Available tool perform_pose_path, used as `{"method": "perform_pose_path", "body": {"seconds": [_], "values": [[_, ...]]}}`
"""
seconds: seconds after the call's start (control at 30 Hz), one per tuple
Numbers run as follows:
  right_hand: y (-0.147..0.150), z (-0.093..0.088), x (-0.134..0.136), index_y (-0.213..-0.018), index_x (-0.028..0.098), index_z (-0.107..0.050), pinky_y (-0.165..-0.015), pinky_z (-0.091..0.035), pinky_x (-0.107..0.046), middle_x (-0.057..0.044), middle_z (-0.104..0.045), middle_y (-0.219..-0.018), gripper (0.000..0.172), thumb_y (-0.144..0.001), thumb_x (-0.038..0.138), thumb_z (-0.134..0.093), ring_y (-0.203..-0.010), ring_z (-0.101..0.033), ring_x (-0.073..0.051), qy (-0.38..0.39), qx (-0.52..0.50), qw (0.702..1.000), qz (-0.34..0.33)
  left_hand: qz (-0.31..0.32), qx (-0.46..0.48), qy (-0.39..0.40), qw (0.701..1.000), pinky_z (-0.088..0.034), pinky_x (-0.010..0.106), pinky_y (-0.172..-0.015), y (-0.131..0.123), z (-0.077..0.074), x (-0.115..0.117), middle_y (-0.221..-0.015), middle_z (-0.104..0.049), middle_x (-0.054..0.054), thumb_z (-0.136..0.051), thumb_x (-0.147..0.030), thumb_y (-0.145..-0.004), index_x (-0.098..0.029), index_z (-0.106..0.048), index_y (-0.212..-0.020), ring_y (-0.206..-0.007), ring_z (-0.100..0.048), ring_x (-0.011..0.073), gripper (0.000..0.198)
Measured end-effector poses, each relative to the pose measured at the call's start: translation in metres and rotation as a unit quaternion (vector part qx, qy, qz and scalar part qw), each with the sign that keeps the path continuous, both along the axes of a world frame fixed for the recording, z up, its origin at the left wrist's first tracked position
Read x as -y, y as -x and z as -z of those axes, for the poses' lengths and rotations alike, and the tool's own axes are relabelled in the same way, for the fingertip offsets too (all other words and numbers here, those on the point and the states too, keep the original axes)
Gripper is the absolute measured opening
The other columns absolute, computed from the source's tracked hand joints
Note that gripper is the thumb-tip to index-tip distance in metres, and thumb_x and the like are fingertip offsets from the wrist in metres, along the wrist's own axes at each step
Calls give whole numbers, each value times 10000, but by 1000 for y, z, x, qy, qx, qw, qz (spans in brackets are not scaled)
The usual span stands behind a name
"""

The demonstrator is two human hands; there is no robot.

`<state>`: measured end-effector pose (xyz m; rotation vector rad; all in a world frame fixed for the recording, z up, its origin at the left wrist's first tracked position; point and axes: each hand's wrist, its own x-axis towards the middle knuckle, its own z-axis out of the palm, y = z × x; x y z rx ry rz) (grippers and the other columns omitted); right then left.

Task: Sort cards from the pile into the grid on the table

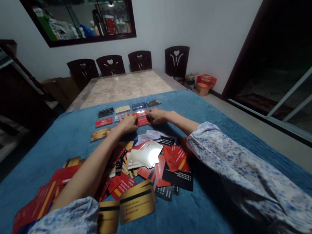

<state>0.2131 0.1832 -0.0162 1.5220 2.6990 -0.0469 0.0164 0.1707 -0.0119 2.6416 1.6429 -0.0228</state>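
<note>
Both arms reach forward over a loose heap of plastic cards. My left hand [128,122] is at the left edge of red cards [142,121], its fingers closed against them. On the opposite side my right hand [156,115] curls its fingers against the right edge of the same cards. A whitish card [117,118] is partly hidden behind my left hand. Nearby lie a red card [103,122] and a gold card [100,134]. The row beyond holds a black card [106,112], a cream card [122,109], a blue card [139,106] and a dark card [154,103].
The mixed heap of red, black, gold and white cards [141,155] spreads between my forearms, with gold cards [137,203] nearest me. Larger red items [36,205] lie under my left forearm. A blue cloth [198,225] covers the near table; dark chairs [140,59] stand beyond.
</note>
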Motion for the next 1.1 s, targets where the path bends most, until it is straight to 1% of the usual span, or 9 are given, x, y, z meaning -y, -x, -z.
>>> {"method": "perform_pose_path", "body": {"seconds": [0.23,0.33,0.47,0.57,0.7,0.83,0.97,1.1], "values": [[2,-2,1,-1203,166,-700,-962,-539,-378,-188,-642,-1277,394,-862,362,-710,-1184,-614,-323,11,1,1000,17,-15,-8,0,1000,-451,649,-1020,1,6,-5,-1260,-640,167,-610,-238,-760,-216,-694,-930,-1286,-497,407,191],[4,-2,-1,-1170,149,-718,-956,-542,-372,-201,-653,-1268,377,-853,352,-704,-1157,-632,-323,14,9,1000,23,-15,-9,-4,1000,-450,641,-1032,1,9,-7,-1281,-630,171,-606,-242,-748,-220,-706,-989,-1307,-483,404,261],[9,-1,-4,-1148,139,-728,-927,-547,-344,-186,-700,-1180,365,-832,319,-705,-1111,-658,-310,19,11,999,24,-20,-11,-10,1000,-444,652,-1037,-2,11,-7,-1278,-634,181,-609,-197,-696,-222,-707,-1071,-1323,-470,416,388],[10,-1,-5,-1148,148,-728,-926,-545,-330,-171,-709,-1169,363,-831,324,-704,-1108,-664,-301,15,8,1000,22,-21,-18,-13,1000,-417,670,-1057,-6,10,-1,-1287,-635,193,-610,-171,-689,-216,-701,-1094,-1335,-462,422,418],[8,-1,-2,-1138,141,-732,-913,-548,-323,-184,-692,-1217,354,-843,334,-705,-1097,-672,-300,10,4,1000,25,-9,-14,-37,999,-348,716,-1089,-7,7,12,-1334,-610,210,-575,-151,-739,-195,-683,-1132,-1376,-424,421,410],[3,0,2,-1252,141,-690,-940,-536,-332,-189,-657,-1281,428,-879,350,-694,-1150,-652,-302,0,-5,1000,27,7,-4,-63,998,-302,713,-1111,-6,6,23,-1312,-615,193,-555,-134,-767,-202,-681,-1121,-1383,-409,409,381],[-4,5,5,-1346,151,-632,-972,-520,-370,-191,-630,-1310,500,-898,364,-693,-1180,-630,-306,-12,-23,999,25,11,-8,-65,998,-297,681,-1127,-5,4,31,-1305,-618,182,-538,-134,-802,-207,-679,-1091,-1392,-398,395,330],[-14,8,8,-1376,157,-614,-987,-501,-385,-185,-614,-1316,530,-892,348,-711,-1204,-602,-307,-28,-54,998,20,16,-10,-66,998,-318,703,-1094,-4,0,38,-1327,-615,203,-532,-125,-796,-195,-692,-1096,-1381,-404,413,347]]}}
